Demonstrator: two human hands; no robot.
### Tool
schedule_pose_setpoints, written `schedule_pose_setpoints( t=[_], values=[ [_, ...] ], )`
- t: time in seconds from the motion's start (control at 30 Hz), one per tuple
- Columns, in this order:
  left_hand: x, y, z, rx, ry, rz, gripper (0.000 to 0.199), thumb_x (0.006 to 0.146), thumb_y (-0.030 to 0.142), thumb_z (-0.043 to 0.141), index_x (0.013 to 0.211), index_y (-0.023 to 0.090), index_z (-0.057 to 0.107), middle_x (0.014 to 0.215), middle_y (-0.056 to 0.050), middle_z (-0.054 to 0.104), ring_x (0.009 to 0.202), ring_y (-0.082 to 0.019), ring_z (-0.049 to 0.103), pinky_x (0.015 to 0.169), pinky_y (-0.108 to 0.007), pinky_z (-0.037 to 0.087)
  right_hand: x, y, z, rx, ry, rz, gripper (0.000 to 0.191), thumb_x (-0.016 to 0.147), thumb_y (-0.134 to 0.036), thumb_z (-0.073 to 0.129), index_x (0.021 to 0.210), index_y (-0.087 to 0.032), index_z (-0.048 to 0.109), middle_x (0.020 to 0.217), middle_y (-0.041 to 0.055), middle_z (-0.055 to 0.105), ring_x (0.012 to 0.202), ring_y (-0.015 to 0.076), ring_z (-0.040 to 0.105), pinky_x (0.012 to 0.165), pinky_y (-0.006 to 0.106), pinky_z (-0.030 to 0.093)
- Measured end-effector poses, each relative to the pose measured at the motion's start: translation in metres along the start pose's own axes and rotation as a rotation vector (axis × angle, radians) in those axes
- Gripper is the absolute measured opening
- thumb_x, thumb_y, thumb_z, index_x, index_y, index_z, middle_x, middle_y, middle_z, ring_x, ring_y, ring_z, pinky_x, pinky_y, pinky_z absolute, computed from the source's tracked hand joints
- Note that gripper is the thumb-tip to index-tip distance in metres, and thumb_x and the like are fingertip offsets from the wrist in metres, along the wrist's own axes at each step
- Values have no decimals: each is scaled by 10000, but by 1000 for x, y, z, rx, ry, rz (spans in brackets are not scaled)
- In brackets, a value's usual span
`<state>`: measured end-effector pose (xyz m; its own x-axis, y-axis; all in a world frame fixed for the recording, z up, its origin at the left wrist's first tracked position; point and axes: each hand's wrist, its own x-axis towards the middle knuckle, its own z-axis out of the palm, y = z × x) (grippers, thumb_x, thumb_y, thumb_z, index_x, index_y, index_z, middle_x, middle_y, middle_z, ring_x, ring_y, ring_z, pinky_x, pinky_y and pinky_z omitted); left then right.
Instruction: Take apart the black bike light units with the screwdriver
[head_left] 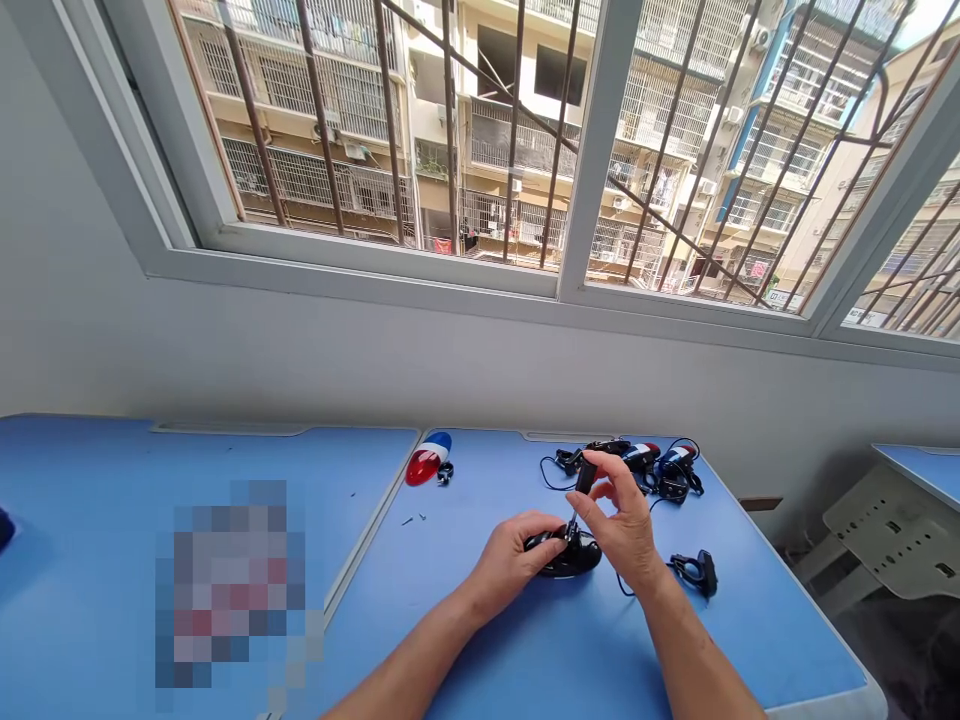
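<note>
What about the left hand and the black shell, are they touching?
Touching: the head view shows the left hand wrapped around the black shell, gripping it.

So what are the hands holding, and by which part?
The right hand pinches a small screwdriver by its black handle, tip down at a black plastic casing, which the left hand grips around its body.

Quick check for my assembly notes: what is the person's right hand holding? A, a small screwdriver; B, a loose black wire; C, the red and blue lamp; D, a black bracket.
A. The right hand pinches a small black-handled screwdriver upright, its thin shaft reaching down to the black plastic housing gripped by the left hand.
</note>
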<state>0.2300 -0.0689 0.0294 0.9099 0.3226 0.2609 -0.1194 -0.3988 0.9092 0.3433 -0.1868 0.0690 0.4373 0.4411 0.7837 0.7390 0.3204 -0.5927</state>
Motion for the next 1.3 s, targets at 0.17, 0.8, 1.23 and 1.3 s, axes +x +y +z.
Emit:
schedule_pose_setpoints(
  t=[0.17,0.8,1.23,1.3],
  values=[
    [0,0,0,-2,1,-14,235,825,358,581,882,205,751,930,-56,720,908,-232,628,847,-304,465,0,-1,1,-2,15,19,367,835,-157,632,1178,-283,602,985,22,671,818,142,625,618,226,568],
    [-2,0,0,22,3,13,220,828,344,573,868,208,741,907,-50,713,873,-227,625,824,-308,467,-2,-5,-2,10,-60,-35,441,876,-152,585,1284,-315,546,1126,45,655,909,157,632,645,230,565],
    [-3,3,1,13,4,1,233,827,352,572,860,199,744,903,-63,709,876,-232,626,824,-312,469,-5,-2,0,14,-53,7,440,880,-136,559,1291,-286,515,1066,54,688,909,169,655,667,259,577],
    [-3,3,1,7,9,0,234,822,350,571,864,199,745,910,-64,711,881,-235,628,830,-314,469,-4,-3,1,1,-29,-13,428,852,-152,606,1253,-290,549,1067,46,669,877,157,640,644,242,575]
  ],
)
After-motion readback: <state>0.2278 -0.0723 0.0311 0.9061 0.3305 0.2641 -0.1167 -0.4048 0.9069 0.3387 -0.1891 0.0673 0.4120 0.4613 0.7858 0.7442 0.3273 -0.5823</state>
